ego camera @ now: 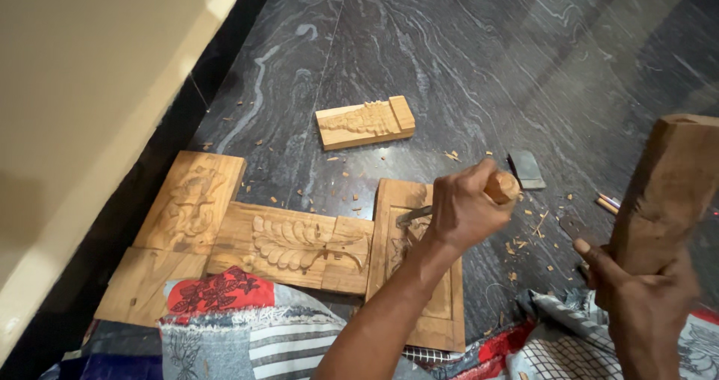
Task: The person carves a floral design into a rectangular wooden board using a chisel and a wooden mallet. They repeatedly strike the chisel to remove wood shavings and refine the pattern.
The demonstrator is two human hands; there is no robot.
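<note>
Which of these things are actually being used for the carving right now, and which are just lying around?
In use:
left hand gripping chisel
right hand holding wooden mallet
carved panel

Lying about:
small carved block
flat metal piece
wood chips
patterned cloth

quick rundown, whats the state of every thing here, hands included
left hand: gripping the wooden-handled chisel, blade tip on the panel
right hand: holding the raised wooden block mallet
right carved wooden panel: flat, being chiselled
middle leaf-carved wooden panel: flat, untouched
left carved wooden panel: flat, untouched
small carved wooden block: lying apart
dark stone floor: strewn with chips
</note>
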